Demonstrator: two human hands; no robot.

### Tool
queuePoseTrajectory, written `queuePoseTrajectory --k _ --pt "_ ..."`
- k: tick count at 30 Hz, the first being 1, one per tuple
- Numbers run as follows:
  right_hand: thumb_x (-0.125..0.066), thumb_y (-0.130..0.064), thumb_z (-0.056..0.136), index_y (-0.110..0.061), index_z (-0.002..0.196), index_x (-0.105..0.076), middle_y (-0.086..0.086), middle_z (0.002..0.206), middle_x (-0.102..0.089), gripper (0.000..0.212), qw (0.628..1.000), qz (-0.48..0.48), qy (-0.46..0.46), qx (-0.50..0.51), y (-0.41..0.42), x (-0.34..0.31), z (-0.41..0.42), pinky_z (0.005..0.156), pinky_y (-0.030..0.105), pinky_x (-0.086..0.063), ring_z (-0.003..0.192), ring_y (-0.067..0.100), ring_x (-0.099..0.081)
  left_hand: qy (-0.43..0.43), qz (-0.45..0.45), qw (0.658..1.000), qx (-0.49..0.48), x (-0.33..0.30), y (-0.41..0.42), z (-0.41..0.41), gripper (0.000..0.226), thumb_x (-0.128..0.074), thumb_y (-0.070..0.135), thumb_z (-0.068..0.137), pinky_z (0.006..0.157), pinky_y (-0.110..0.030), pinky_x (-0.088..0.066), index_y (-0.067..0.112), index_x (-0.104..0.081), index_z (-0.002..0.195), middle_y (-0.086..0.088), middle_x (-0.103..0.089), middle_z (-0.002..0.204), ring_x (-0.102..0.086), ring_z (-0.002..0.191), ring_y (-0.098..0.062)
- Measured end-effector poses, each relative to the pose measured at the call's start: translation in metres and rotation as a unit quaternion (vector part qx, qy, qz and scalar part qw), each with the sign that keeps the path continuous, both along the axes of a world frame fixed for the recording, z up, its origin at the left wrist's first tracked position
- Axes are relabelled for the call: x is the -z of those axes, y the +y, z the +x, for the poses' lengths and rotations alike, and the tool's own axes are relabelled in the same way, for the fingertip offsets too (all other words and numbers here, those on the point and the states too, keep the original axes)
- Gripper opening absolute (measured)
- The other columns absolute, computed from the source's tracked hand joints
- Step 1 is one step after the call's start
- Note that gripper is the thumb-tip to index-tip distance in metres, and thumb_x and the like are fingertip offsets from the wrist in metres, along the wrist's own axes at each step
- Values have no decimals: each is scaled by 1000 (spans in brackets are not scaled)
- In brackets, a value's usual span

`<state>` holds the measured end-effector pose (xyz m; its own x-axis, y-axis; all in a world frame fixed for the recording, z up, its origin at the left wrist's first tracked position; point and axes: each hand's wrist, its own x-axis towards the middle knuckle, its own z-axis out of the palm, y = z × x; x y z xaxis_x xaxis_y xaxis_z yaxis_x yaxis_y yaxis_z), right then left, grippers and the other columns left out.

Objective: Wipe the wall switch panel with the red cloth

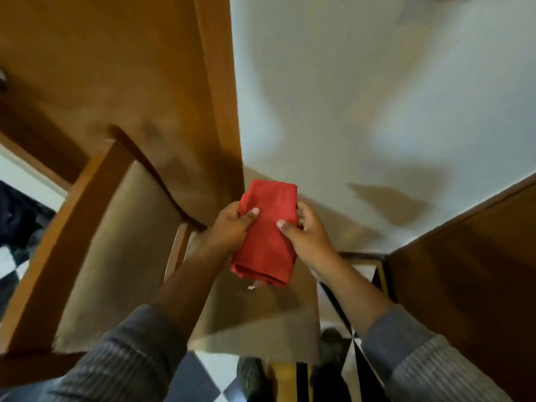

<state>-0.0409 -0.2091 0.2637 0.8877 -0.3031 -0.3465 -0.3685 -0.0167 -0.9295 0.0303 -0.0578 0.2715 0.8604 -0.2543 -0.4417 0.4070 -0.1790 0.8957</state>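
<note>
A folded red cloth (268, 230) is held between both hands in the middle of the view, above a chair seat. My left hand (232, 227) grips its left edge with the thumb on top. On the cloth's right edge, my right hand (307, 236) has its thumb pressed on the fabric. A small white tag hangs from the cloth's lower end. No wall switch panel is in view; only a blurred dark shape shows at the top right edge of the white wall (362, 97).
A wooden chair (95, 227) with a beige padded seat stands below and to the left. A brown wooden door (116, 68) fills the upper left, wooden furniture (470, 271) the right. Checkered floor tiles and my feet show at the bottom.
</note>
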Motion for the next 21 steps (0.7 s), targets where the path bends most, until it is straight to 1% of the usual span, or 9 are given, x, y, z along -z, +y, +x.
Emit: queuePoseTrajectory --k 2,4,5,8,11,14,17,19,21 --pt "-68 -14 93 -33 154 -25 -6 139 -55 77 996 10 48 -78 9 44 -9 95 32 -56 117 6 -62 11 28 999 -10 39 5 -6 13 -58 21 102 74 -27 -61 19 -62 114 -12 -72 116 -70 94 -17" --pt "-65 -3 93 -25 159 -4 2 157 -36 92 987 21 98 -123 18 86 -20 111 43 -43 136 18 -47 32 53 998 -16 79 8 -15 24 -57 17 102 91 -39 -58 12 -61 125 -16 -69 124 -68 107 -27" --pt "-63 1 93 -22 159 0 6 160 -30 94 984 24 117 -131 22 104 -22 114 46 -39 140 21 -42 50 62 997 -20 97 10 -19 29 -56 17 103 93 -39 -57 10 -59 130 -15 -68 125 -67 110 -28" --pt "-61 9 91 -19 159 0 12 157 -34 95 982 20 141 -120 25 156 -26 111 44 -43 138 24 -45 89 91 992 -27 153 16 -26 35 -53 23 104 74 -21 -52 16 -56 138 3 -66 115 -64 98 -13" --pt "-58 9 92 -24 159 -2 14 154 -38 94 979 32 158 -128 28 206 -26 103 49 -50 132 26 -51 106 123 986 -21 208 25 -25 34 -52 23 105 64 -10 -50 18 -55 139 11 -65 107 -61 90 0" --pt "-57 7 93 -30 159 3 8 159 -29 96 969 35 184 -160 33 258 -30 102 53 -50 133 24 -48 129 175 976 12 262 35 -28 40 -55 19 103 77 -17 -49 14 -51 143 1 -62 124 -61 105 -10" --pt "-62 1 93 -29 158 6 11 157 -30 99 952 -54 219 -206 34 288 -31 106 46 -46 134 28 -46 125 234 961 78 293 45 -37 52 -62 16 98 92 -28 -41 13 -44 147 -4 -58 135 -55 116 -18" --pt "-65 -3 91 -23 159 5 14 155 -31 99 939 -119 221 -238 36 298 -34 107 42 -44 134 28 -44 105 270 951 110 301 49 -44 61 -67 15 94 99 -33 -44 13 -41 149 -6 -59 138 -56 124 -26" --pt "-68 -11 90 -21 159 3 16 150 -33 100 926 -175 218 -254 36 299 -37 98 39 -47 123 25 -48 101 289 942 137 297 47 -45 68 -70 16 91 108 -43 -46 14 -38 151 -10 -58 144 -56 130 -31"
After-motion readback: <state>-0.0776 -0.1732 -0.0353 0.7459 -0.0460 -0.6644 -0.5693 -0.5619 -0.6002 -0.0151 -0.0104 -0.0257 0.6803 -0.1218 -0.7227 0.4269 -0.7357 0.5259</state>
